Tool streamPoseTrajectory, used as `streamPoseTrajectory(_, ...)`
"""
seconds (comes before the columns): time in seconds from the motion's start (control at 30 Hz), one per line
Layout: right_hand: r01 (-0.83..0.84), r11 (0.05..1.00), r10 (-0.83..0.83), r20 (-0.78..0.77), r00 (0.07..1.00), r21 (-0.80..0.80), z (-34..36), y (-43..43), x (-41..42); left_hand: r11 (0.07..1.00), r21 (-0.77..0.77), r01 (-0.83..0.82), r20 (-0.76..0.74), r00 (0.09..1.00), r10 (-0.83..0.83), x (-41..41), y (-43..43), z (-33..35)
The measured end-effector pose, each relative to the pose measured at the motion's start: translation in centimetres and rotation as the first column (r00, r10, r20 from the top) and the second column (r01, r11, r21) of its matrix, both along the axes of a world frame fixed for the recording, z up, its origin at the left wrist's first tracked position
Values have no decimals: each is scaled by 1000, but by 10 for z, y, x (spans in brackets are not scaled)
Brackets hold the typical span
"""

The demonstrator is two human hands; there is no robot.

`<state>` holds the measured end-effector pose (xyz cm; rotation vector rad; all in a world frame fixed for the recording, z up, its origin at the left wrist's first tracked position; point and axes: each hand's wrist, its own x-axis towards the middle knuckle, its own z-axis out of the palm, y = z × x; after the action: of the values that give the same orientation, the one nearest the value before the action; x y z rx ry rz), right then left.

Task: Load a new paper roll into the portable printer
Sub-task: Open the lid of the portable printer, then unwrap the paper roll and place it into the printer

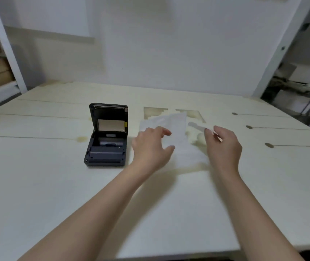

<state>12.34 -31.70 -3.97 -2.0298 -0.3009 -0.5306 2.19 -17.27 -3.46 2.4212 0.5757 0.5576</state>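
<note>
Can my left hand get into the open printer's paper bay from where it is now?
Probably yes. The printer has its lid open, the left hand hovers beside it, and only bare table lies between. The right hand pinches a white strip.

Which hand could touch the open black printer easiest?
Probably the left. The left hand is just beside the printer, loosely open; the right hand is farther away, past the paper, pinching a white strip.
</note>
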Motion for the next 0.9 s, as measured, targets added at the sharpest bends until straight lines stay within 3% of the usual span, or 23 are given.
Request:
streamPoseTrajectory(0.1, 7, 997, -13, -76, 997, -79, -18, -20, 15, 971, 48, 234, -259, 942, -214, 13, -24, -13)
streamPoseTrajectory(0.17, 9, 986, -32, -131, 991, -167, -30, -33, 21, 950, 108, 293, -338, 910, -242, 18, -31, -23)
streamPoseTrajectory(0.27, -3, 942, -76, -222, 972, -334, -41, -49, 25, 955, 189, 227, -205, 961, -188, 21, -31, -30)
streamPoseTrajectory(0.33, -19, 926, -62, -201, 978, -378, -44, -54, 24, 961, 207, 183, -99, 981, -166, 21, -29, -30)
streamPoseTrajectory(0.43, -112, 932, 105, -40, 994, -345, -41, -57, 18, 962, 235, 137, -36, 991, -132, 22, -26, -29)
streamPoseTrajectory(0.5, -295, 903, 304, -20, 953, -311, -36, -57, 14, 965, 241, 101, 9, 994, -106, 24, -23, -28)
streamPoseTrajectory(0.57, -381, 880, 395, -7, 919, -285, -31, -53, 10, 969, 236, 79, 61, 994, -96, 25, -22, -26)
streamPoseTrajectory(0.77, -384, 905, 401, 66, 914, -184, -25, -42, 7, 964, 189, 188, 274, 932, -236, 30, -45, -18)
streamPoseTrajectory(0.9, -368, 919, 379, 68, 923, -138, -23, -38, 4, 968, 154, 199, 321, 916, -240, 32, -46, -19)
